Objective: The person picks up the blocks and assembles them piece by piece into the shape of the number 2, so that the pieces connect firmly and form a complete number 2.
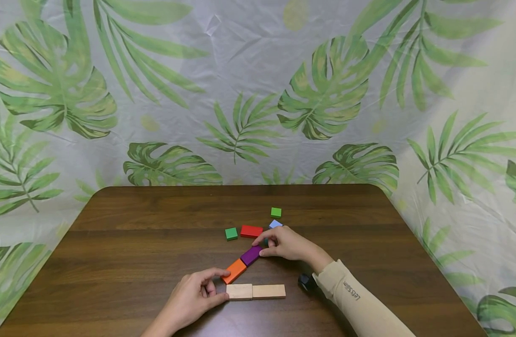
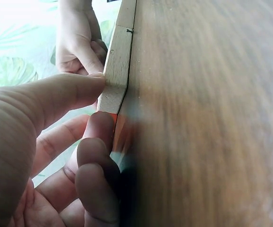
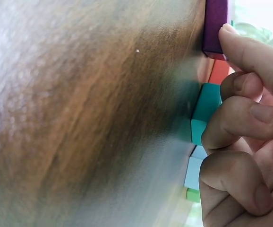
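Note:
My right hand (image 1: 285,244) pinches the far end of a purple block (image 1: 251,255) between thumb and forefinger; its other fingers are curled. The purple block meets an orange block (image 1: 234,271) end to end, in a slanting row. Below, two plain wooden blocks (image 1: 268,291) lie end to end. My left hand (image 1: 194,295) reaches in from the left: its forefinger touches the orange block, its thumb the left end of the wooden pair. In the left wrist view, that thumb rests against the wooden block (image 2: 117,59). Behind my right fingers, a teal block (image 3: 206,106) is partly hidden.
Beyond the hands lie a green block (image 1: 231,234), a red block (image 1: 251,231), a light blue block (image 1: 275,224) and a light green block (image 1: 276,212). A black device (image 1: 307,282) sits at my right wrist. A leaf-print cloth (image 1: 249,70) hangs behind the brown table (image 1: 156,215).

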The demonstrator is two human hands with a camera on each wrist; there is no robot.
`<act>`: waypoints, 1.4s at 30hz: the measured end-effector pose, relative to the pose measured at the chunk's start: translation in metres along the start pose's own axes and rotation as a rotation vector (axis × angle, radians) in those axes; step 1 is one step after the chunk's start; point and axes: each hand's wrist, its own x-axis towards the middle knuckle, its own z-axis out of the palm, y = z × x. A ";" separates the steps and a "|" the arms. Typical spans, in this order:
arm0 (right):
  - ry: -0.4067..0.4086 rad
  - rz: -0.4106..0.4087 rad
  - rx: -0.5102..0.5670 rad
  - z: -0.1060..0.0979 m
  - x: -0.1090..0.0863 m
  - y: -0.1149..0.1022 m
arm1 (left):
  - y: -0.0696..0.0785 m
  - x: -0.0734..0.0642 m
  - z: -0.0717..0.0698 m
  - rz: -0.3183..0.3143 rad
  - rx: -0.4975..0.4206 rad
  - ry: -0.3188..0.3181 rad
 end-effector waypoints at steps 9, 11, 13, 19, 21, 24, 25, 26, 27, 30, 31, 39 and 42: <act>-0.015 0.003 0.002 0.000 0.000 -0.001 | 0.000 0.000 0.000 -0.006 0.011 0.005; -0.014 0.006 -0.001 0.000 0.000 0.000 | 0.000 0.000 0.000 -0.006 0.013 0.007; -0.011 0.007 -0.003 0.001 0.000 0.000 | 0.000 0.000 0.000 -0.005 0.013 0.008; -0.009 0.000 -0.008 0.002 0.000 0.002 | -0.001 -0.001 0.000 -0.002 0.014 0.004; -0.010 0.002 -0.007 0.003 -0.001 0.002 | -0.001 -0.001 0.001 0.001 0.014 0.003; -0.008 0.005 -0.006 0.003 -0.001 0.001 | -0.001 -0.001 0.001 0.006 0.015 0.006; -0.007 0.005 -0.007 0.002 -0.001 0.001 | -0.001 -0.001 0.001 0.008 0.013 0.006; -0.007 0.005 -0.007 0.002 -0.001 0.000 | -0.001 -0.001 0.001 0.010 0.012 0.008; -0.006 0.005 -0.009 0.002 -0.001 0.000 | -0.001 -0.001 0.001 0.011 0.012 0.009; -0.005 0.003 -0.013 0.001 -0.001 0.000 | -0.001 -0.001 0.000 0.014 0.012 0.010; -0.005 0.003 -0.015 0.001 -0.001 0.000 | -0.001 -0.001 0.000 0.014 0.012 0.011; -0.008 -0.008 -0.017 0.001 0.001 0.001 | -0.001 0.000 0.000 0.014 0.011 0.009; -0.008 -0.008 -0.019 0.001 0.001 0.001 | -0.001 0.000 0.000 0.011 0.008 0.008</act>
